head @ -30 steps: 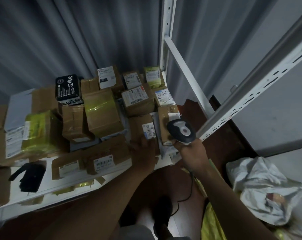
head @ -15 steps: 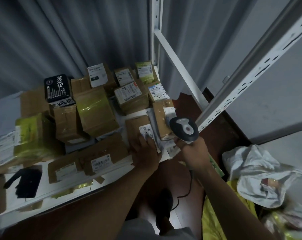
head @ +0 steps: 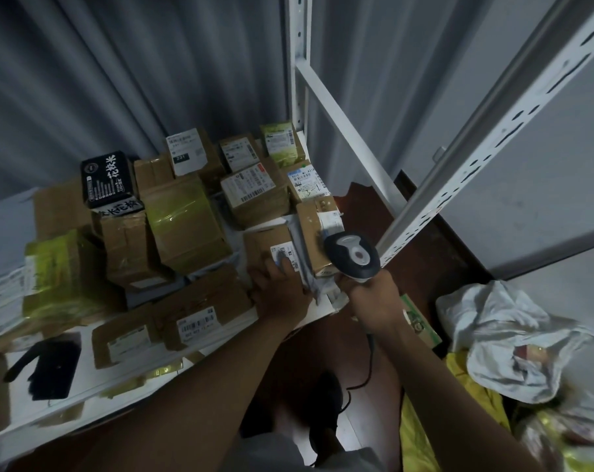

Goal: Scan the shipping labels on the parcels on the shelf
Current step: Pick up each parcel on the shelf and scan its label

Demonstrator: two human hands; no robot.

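Several brown cardboard parcels with white shipping labels crowd the white shelf (head: 172, 373). My left hand (head: 280, 289) rests on a small brown parcel (head: 261, 245) near the shelf's right front corner, fingers lying over the lower part of its label (head: 283, 255). My right hand (head: 374, 298) grips the handle of a grey and white barcode scanner (head: 351, 255), whose head hovers over the neighbouring parcel (head: 314, 233) at the shelf's right end. Its cable (head: 368, 369) hangs down below my wrist.
A black box with white characters (head: 108, 178) sits on the stack at the back left. A black flat object (head: 51, 367) lies at the shelf's front left. White perforated uprights (head: 486, 144) rise at right. Crumpled white bags (head: 513, 338) and yellow packaging (head: 421, 434) lie on the floor.
My left hand slid up the small parcel until its fingers reached the label. The scanner moved right and a little away from me, over the end parcel. The view drifted slightly.
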